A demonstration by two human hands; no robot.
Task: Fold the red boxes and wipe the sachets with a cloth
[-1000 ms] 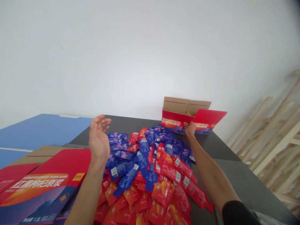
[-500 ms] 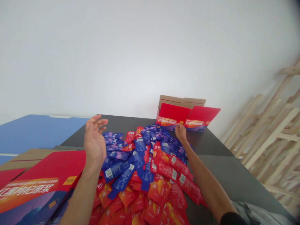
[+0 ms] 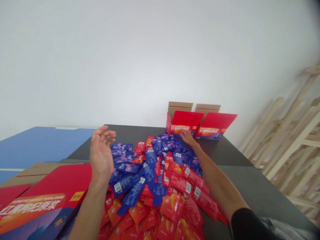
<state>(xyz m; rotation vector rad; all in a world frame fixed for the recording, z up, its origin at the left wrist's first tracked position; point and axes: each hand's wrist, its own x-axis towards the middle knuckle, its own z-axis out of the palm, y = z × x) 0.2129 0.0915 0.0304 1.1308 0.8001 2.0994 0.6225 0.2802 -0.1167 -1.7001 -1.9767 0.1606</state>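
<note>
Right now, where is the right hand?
In the head view, the right hand is right of centre, in front of the left-hand far box, by the far edge of the blue pouches.

left hand [image 3: 101,155] raised at left edge of pouch pile, palm turned in, fingers loosely curled and apart; right hand [image 3: 189,138] reaches over far end of blue pouches [image 3: 131,185] to front of left carton [image 3: 183,124], contact unclear, with right carton [image 3: 212,126] just beside it, flaps up on both. red pouches [image 3: 178,181] overlap the blue ones on dark surface [image 3: 237,185], big printed carton [image 3: 37,208] near left forearm, crumpled plastic [image 3: 287,230] lower right, wooden frames [image 3: 293,156] by white wall [image 3: 140,60].
</note>
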